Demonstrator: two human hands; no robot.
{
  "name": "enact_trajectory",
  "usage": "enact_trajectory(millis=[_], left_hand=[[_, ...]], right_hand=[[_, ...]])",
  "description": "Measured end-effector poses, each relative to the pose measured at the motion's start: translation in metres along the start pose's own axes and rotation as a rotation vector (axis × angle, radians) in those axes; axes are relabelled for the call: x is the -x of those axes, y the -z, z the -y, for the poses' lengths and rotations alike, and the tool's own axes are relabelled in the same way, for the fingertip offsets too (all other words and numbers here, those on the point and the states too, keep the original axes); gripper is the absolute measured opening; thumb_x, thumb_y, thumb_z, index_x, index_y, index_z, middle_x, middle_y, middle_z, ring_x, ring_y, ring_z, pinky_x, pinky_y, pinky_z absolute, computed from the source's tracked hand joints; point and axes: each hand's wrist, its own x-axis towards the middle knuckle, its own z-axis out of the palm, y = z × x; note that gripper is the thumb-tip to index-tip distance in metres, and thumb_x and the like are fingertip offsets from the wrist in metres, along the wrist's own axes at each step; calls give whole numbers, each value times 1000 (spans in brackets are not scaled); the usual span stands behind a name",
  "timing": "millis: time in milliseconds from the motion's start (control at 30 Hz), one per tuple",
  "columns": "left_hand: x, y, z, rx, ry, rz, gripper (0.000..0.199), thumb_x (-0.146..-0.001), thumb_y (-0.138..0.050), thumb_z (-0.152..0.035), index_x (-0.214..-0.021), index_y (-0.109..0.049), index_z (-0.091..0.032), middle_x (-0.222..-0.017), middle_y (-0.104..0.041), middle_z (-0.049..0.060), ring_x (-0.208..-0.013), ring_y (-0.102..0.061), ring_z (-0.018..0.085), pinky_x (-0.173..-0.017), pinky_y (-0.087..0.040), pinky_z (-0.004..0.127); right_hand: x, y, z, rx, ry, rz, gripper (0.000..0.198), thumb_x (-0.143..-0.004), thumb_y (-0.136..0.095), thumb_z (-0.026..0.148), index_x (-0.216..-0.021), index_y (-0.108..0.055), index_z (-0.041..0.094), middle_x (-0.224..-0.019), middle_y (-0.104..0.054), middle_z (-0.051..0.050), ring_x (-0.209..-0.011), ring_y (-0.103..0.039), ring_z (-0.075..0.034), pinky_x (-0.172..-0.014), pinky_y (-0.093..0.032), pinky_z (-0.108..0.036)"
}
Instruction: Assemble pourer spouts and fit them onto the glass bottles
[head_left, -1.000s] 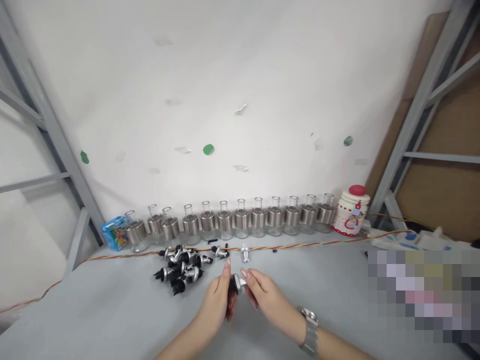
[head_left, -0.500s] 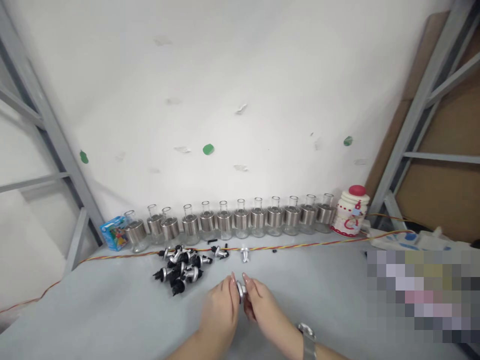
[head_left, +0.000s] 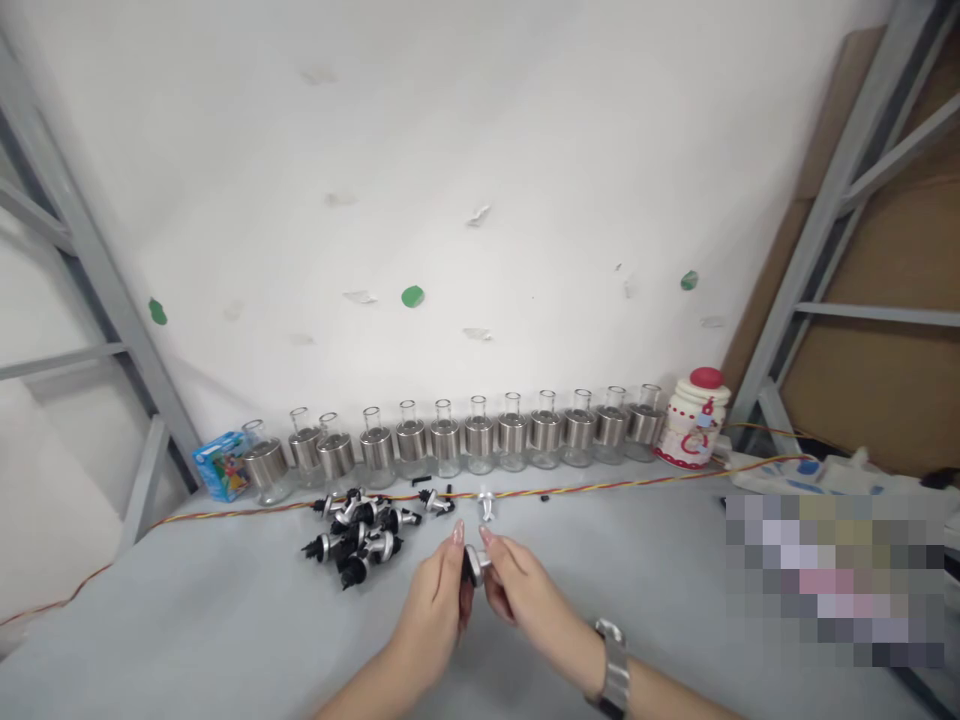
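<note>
Pourer [head_left: 476,566] sitting at lower centre of the frame, being held above the surface [head_left: 225,610] between both hands. Left hand [head_left: 431,600] closing around its dark end, thumb pointing up; right hand [head_left: 519,590] pinching its silvery spout. Wrapped fingers are hiding part of the join, so cannot tell whether the two ends are seated.

Step in hand, as I am judging it: working the two ends against each other, by push or twist. Next move is calling for a firm left hold, with the right hand lining up squarely along the same axis.

Just beyond the hands, a pale fitting [head_left: 487,506] is lying near the cord [head_left: 592,487]. Left of centre, a pile of pourers [head_left: 358,540] is resting in a jumble. Farther back, a row of bottles [head_left: 445,437] is standing uncapped along the wall, box [head_left: 221,466] flanking at left, jar [head_left: 691,425] at right.
</note>
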Motion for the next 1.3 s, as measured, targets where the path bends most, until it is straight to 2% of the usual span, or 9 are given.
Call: enact_trajectory(millis=[100,200,367,467,600,700,833,1033,1300], left_hand=[[-3,9,-4,-136,-58,49,49,-84,-18,-52,-57,-42,-20,-40,-40,-4,-38,-41,13,-43,-30,23],[-4,21,-7,-372,-269,66,32,-82,-35,-47,-83,-53,-20,-60,-57,0,-53,-51,15,-55,-35,24],[-8,24,-2,-475,-359,159,32,-78,-46,-42,-103,-52,-22,-82,-63,4,-60,-55,15,-58,-38,24],[-13,19,3,-277,-287,123,27,-77,-49,-41,-94,-53,-20,-80,-62,4,-66,-57,16,-55,-41,24],[-25,22,-2,251,-89,-35,30,-71,-57,-41,-88,-46,-19,-82,-60,4,-69,-62,20,-47,-45,25],[-31,33,-12,580,-20,-120,35,-69,-62,-37,-94,-46,-19,-86,-62,5,-72,-63,19,-52,-48,26],[-31,41,-21,825,132,-137,27,-73,-61,-30,-94,-51,-16,-80,-65,7,-66,-62,13,-53,-47,20],[-30,39,-21,893,242,-68,22,-79,-54,-29,-87,-55,-9,-80,-63,11,-64,-60,13,-55,-49,21],[-33,31,-8,725,144,46,29,-74,-55,-45,-78,-49,-17,-56,-48,-5,-41,-45,7,-40,-41,20]], right_hand=[[-9,5,-2,-185,-114,60,48,-73,-33,64,-50,-30,22,-33,-29,9,-31,-27,-7,-37,-22,-22],[-12,7,-4,-311,-180,34,48,-68,-40,65,-49,-28,22,-33,-28,10,-30,-25,-6,-35,-17,-21],[-19,15,-9,-272,-186,46,52,-68,-40,67,-46,-31,21,-33,-26,10,-28,-27,-6,-34,-18,-21],[-26,26,-14,-101,-112,37,56,-75,-26,67,-51,-43,19,-37,-36,6,-32,-35,-8,-35,-25,-22],[-28,38,-20,273,276,-142,35,-83,-38,47,-79,-56,17,-73,-56,-3,-69,-53,-15,-64,-42,-26],[-27,34,-23,524,431,-29,19,-78,-54,31,-95,-55,20,-95,-54,-5,-89,-51,-18,-80,-41,-30],[-30,18,-27,725,405,64,18,-72,-63,23,-86,-55,18,-90,-53,-5,-88,-50,-20,-77,-41,-30],[-35,14,-32,650,357,74,4,-77,-50,14,-75,-53,16,-84,-54,-5,-79,-51,-17,-72,-40,-27],[-42,42,-19,91,76,25,28,-75,-49,44,-63,-46,18,-53,-44,4,-47,-38,-10,-48,-30,-23]])
